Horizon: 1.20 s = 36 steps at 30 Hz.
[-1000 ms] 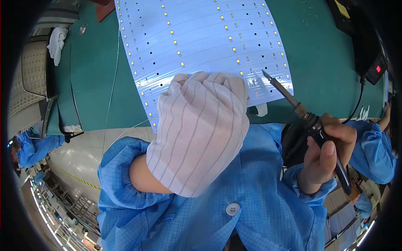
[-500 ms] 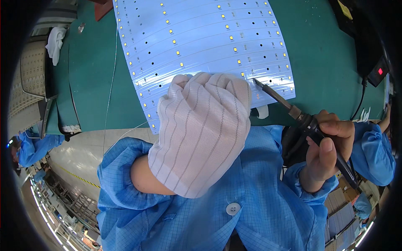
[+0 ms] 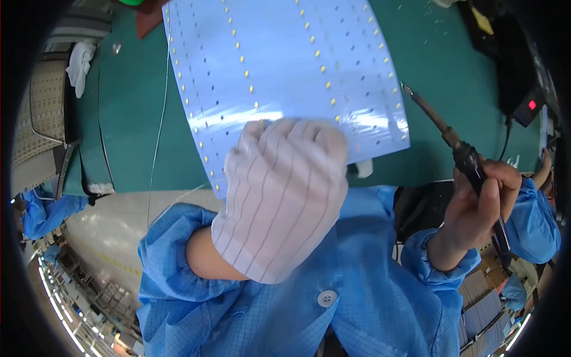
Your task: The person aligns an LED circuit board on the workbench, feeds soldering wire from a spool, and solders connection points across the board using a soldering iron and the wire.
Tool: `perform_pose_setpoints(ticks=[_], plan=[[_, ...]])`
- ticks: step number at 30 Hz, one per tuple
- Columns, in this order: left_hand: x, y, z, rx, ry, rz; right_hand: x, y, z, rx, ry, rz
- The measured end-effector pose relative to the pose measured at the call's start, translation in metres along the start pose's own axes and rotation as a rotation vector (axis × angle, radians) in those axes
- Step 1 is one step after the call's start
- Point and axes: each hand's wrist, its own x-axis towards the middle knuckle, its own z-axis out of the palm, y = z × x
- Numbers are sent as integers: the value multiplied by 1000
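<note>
A large pale panel [image 3: 285, 65] with rows of small yellow dots lies on a green mat [image 3: 452, 77]. My left hand [image 3: 279, 196], in a white striped glove, is raised close to the camera and covers the panel's near edge. Its fingers curl away from view, so what they touch is hidden. My bare right hand [image 3: 476, 208] grips the black handle of a soldering iron [image 3: 440, 128]. The iron's tip points up and left, just off the panel's right edge, above the mat. Blue coat sleeves cover both my forearms.
A black box with a red light [image 3: 526, 101] and its cable sit at the mat's right. A white cloth [image 3: 80, 62] and a pale tray [image 3: 35, 119] lie at the left. A thin wire [image 3: 156, 137] runs down the mat. Other blue-sleeved people are at both sides.
The soldering iron's tip has swung right, from over the panel's near right corner to beside its right edge. My gloved left hand stays at the panel's near edge.
</note>
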Motion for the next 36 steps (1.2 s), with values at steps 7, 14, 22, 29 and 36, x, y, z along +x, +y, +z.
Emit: perform_pose_setpoints(ticks=[7, 14, 22, 29, 36], plan=[[-1, -6, -3, -55, 106, 125, 75, 27, 10, -320, 137, -76], [-4, -8, -10, -340, -70, -28, 109, 49, 13, -433, -71, 3], [-4, -10, -24, -478, -6, 57, 41, 22, 8, -50, -5, 51], [-20, 3, -18, -464, -44, 86, -2, -11, 43, 15, -335, -72], [-27, 3, -27, -400, 15, 199, -5, -16, 47, 20, -412, -130]])
